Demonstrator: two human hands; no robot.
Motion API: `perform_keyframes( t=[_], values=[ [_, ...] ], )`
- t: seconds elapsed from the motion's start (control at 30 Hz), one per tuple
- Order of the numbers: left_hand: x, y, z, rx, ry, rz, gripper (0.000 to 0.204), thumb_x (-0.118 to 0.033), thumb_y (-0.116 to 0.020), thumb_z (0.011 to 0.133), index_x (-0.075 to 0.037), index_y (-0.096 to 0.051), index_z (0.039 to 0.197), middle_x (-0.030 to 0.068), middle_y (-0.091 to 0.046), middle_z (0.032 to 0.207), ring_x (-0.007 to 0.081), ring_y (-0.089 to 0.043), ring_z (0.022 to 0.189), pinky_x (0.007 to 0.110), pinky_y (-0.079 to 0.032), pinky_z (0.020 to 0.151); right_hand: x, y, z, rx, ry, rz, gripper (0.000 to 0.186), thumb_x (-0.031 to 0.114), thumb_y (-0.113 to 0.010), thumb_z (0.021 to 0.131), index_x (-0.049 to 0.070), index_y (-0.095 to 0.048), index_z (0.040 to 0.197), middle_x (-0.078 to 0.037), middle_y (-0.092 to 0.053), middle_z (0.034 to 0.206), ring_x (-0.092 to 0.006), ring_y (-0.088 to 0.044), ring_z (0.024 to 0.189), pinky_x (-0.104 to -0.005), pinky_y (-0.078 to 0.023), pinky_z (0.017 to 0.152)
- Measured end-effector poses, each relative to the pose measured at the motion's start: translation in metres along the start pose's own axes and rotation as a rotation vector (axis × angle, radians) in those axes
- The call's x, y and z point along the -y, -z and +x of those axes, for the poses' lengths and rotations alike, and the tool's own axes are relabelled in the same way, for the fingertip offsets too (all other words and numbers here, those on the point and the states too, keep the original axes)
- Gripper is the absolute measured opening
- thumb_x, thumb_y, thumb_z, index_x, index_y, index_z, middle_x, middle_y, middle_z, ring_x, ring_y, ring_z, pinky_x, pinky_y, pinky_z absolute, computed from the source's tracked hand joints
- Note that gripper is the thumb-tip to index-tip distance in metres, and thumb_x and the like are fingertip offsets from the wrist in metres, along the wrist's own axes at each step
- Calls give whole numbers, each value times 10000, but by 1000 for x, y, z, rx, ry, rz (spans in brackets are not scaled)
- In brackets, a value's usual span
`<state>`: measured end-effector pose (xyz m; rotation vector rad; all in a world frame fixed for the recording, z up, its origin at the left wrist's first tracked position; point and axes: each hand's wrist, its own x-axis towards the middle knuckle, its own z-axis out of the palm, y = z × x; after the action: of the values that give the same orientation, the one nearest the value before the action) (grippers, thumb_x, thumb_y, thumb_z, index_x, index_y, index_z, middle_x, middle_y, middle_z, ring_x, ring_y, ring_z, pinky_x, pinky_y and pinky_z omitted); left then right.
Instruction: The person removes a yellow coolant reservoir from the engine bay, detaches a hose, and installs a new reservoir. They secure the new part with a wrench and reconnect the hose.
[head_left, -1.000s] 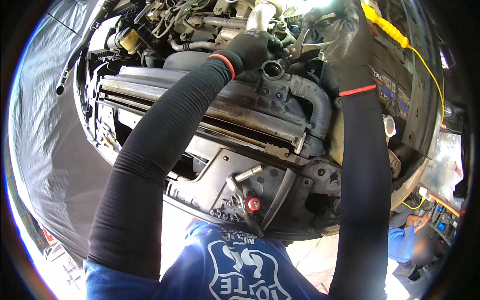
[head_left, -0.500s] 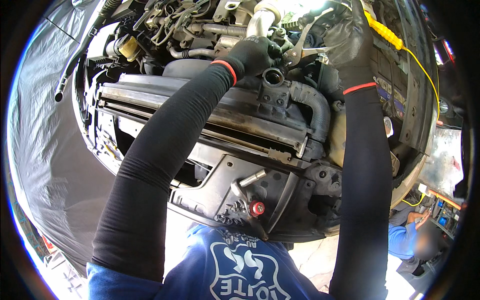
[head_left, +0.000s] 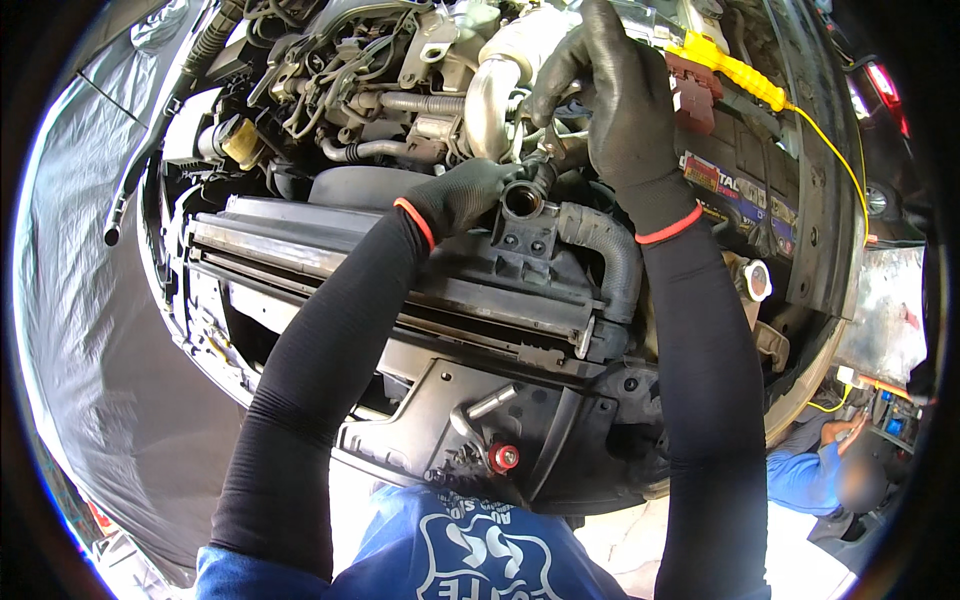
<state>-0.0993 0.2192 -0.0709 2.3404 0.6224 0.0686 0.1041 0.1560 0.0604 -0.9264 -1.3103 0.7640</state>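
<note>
Metal tool (head_left: 553, 143): under the right hand's fingers, just beyond a round open neck (head_left: 522, 200); the black glove hides most of it.
Tool's line: long axis running from the fingers back toward the worker's body, exposed end pointing at the neck.
Right hand (head_left: 625, 115): half closed, fingers bent around the tool's upper end.
Left hand (head_left: 462, 195): low at the neck's left side; its fingertips are hidden, so I can't tell whether they grip.
In the way: a silver pipe (head_left: 490, 108) rises close beyond, and a ribbed hose (head_left: 615, 260) bends away right of the neck.
Farther right: battery (head_left: 740, 200), with a yellow handle (head_left: 735, 75) on a cord above.
Front panel (head_left: 550, 370): ratchet (head_left: 490, 402) and red-collared piece (head_left: 503, 458) lying near the worker.
</note>
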Motion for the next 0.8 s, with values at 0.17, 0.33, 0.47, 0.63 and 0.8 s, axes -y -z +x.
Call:
perform_keyframes(
  t=[0.17, 0.33, 0.47, 0.63, 0.8],
  values=[
    [-13, -17, 15, -175, 267, -721, 265, -27, -690, 953, -34, -656, 1216, 120, -731, 1042, 218, -708, 991, 330, -552, 890, -8, 20, 21, -142, -138, 362, 707, 562, -449, 1113, 21, -598, 683, -112, -569, 573, -225, -605, 549, -359, -522, 619],
    [-26, -6, 8, -116, -11, -191, 330, -64, -719, 938, -57, -662, 1264, 117, -741, 1131, 226, -703, 1024, 335, -543, 925, -23, 8, 13, 30, 474, -454, 204, 164, -547, 1052, 88, -610, 1229, -94, -678, 830, -237, -672, 733, -367, -567, 743],
    [-25, -9, 16, -158, -88, -208, 370, -106, -717, 974, -48, -637, 1330, 129, -718, 1229, 222, -681, 1087, 324, -523, 986, -30, -1, 8, 142, 725, -685, 393, -21, -564, 1024, 91, -627, 1395, -107, -701, 820, -235, -702, 720, -382, -587, 797],
    [-9, -24, 23, -226, -186, -284, 342, -158, -605, 1083, 12, -593, 1379, 145, -730, 1140, 193, -648, 983, 336, -525, 922, -37, 31, 28, 128, 140, 217, 658, 598, -387, 1113, 12, -685, 1091, -124, -707, 864, -218, -738, 785, -378, -618, 781],
    [-9, -27, 23, -179, -32, -422, 405, -97, -612, 1041, 20, -549, 1423, 144, -708, 1179, 199, -660, 1022, 334, -526, 927, -48, 47, 21, 120, -149, 597, 509, 448, -529, 1084, 3, -659, 1294, -162, -745, 1163, -300, -734, 1115, -467, -565, 1048]
  ],
)
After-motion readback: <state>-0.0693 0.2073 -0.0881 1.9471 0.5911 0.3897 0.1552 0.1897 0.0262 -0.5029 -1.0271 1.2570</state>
